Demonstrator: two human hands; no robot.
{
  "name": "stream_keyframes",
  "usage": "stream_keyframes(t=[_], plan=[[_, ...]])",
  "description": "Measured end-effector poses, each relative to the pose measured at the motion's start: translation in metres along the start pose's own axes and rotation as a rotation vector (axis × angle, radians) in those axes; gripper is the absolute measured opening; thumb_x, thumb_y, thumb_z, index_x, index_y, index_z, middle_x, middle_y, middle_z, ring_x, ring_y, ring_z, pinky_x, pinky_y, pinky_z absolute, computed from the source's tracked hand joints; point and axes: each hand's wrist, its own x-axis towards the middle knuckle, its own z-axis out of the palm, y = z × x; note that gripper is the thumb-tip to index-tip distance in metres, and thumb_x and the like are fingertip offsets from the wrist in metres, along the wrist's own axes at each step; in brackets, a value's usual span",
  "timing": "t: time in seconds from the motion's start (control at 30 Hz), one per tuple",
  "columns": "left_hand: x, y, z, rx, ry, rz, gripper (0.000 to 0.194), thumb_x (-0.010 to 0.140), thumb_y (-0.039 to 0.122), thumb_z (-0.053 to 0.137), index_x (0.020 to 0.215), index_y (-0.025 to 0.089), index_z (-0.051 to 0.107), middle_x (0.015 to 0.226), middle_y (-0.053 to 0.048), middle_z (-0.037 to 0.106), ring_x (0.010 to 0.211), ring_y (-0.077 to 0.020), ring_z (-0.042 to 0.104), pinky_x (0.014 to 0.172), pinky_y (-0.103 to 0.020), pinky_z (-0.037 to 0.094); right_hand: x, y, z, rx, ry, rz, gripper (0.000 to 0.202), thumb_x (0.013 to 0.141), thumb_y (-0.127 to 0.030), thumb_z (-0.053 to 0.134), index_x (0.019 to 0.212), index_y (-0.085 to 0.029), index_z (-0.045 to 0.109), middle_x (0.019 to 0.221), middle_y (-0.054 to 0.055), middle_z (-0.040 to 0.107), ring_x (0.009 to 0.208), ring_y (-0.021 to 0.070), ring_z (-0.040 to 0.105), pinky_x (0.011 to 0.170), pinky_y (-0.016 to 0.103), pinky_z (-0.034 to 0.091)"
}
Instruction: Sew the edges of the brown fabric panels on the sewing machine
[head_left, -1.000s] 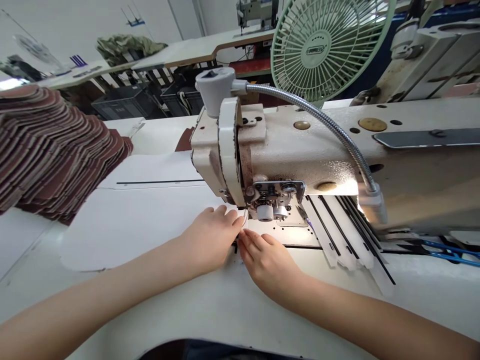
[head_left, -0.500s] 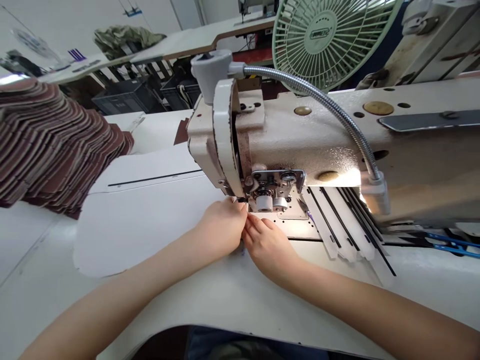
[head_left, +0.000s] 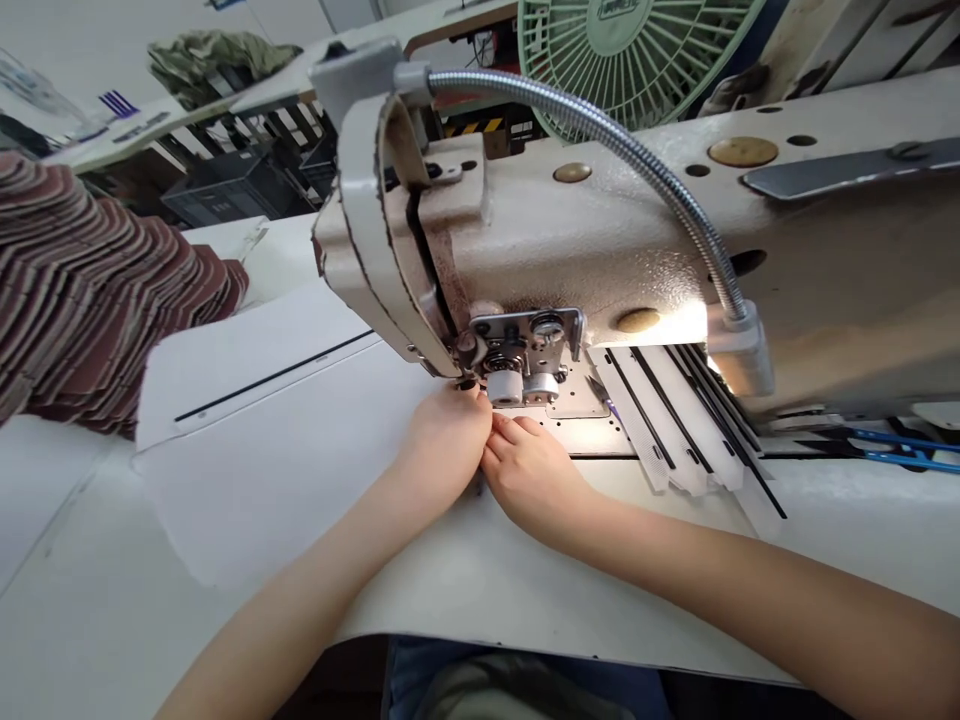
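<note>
A large white panel (head_left: 300,460) with rounded corners and a narrow black strip (head_left: 274,376) lies flat on the table, reaching in under the sewing machine's needle area. My left hand (head_left: 450,440) is curled closed at the panel's right end, close beside the presser parts (head_left: 504,380); its fingertips are mostly hidden. Touching it from the right, my right hand (head_left: 534,480) has its fingers pressed together at the same spot. What the right fingertips pinch is hidden between the two hands.
The sewing machine (head_left: 525,240) carries a lit flexible lamp (head_left: 739,350). White strips with black bands (head_left: 686,430), small snips (head_left: 606,396) and blue-handled scissors (head_left: 900,450) lie to the right. A tall stack of brown pieces (head_left: 90,290) stands left; a green fan (head_left: 630,70) is behind.
The panel has turned counterclockwise, its left end now nearer the table's front. Both hands remain together by the needle area. The camera view has shifted slightly.
</note>
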Motion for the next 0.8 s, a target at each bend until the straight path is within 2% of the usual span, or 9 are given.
stream_keyframes(t=[0.1,0.2,0.33,0.5,0.67,0.8], plan=[[-0.01,-0.003,-0.012,0.08,-0.034,-0.05,0.024,0.084,0.006,0.044,0.099,0.012,0.062,0.091,-0.013,0.064,0.092,-0.0284,0.061,0.072,-0.034,0.046,-0.006,-0.001,0.0,0.003,0.103,-0.004,0.03,0.091,-0.006,0.043,0.108,-0.003,0.067,0.114,0.016,0.068,0.111,0.0268,0.058,0.078,0.035,0.05],[-0.018,-0.006,-0.017,0.116,-0.076,-0.049,0.025,0.086,0.007,0.043,0.099,0.015,0.063,0.091,-0.01,0.064,0.089,-0.026,0.06,0.069,-0.032,0.047,-0.01,-0.003,0.001,0.009,0.155,-0.027,0.032,0.091,-0.006,0.043,0.114,-0.001,0.065,0.117,0.014,0.068,0.108,0.0248,0.06,0.082,0.033,0.05],[-0.013,-0.004,-0.011,0.092,-0.114,-0.053,0.026,0.088,0.004,0.039,0.094,0.013,0.063,0.082,-0.008,0.062,0.082,-0.0228,0.061,0.069,-0.03,0.046,-0.006,-0.001,0.001,0.009,0.115,-0.029,0.031,0.089,-0.006,0.043,0.11,-0.001,0.066,0.112,0.015,0.069,0.105,0.0251,0.061,0.083,0.034,0.052],[-0.003,0.001,-0.003,0.07,-0.088,-0.107,0.031,0.09,0.003,0.034,0.095,0.011,0.064,0.086,-0.011,0.063,0.087,-0.0239,0.061,0.072,-0.031,0.047,0.002,0.002,-0.001,0.06,0.029,-0.001,0.029,0.087,-0.007,0.045,0.106,-0.001,0.067,0.107,0.017,0.07,0.105,0.0268,0.06,0.083,0.035,0.052],[-0.016,-0.007,-0.001,0.037,-0.011,-0.025,0.028,0.087,0.004,0.04,0.101,0.013,0.063,0.1,-0.011,0.064,0.09,-0.0242,0.06,0.073,-0.034,0.049,-0.002,0.001,0.001,0.075,0.082,0.0,0.032,0.09,-0.007,0.043,0.113,0.0,0.064,0.114,0.018,0.067,0.108,0.0277,0.059,0.087,0.037,0.051],[-0.019,-0.013,0.003,0.013,0.005,0.01,0.032,0.087,0.001,0.035,0.096,0.014,0.064,0.095,-0.009,0.063,0.088,-0.0214,0.059,0.074,-0.032,0.049,-0.002,0.001,0.003,0.081,0.076,-0.007,0.033,0.091,-0.005,0.039,0.113,0.001,0.063,0.111,0.017,0.069,0.104,0.026,0.061,0.087,0.037,0.051]])
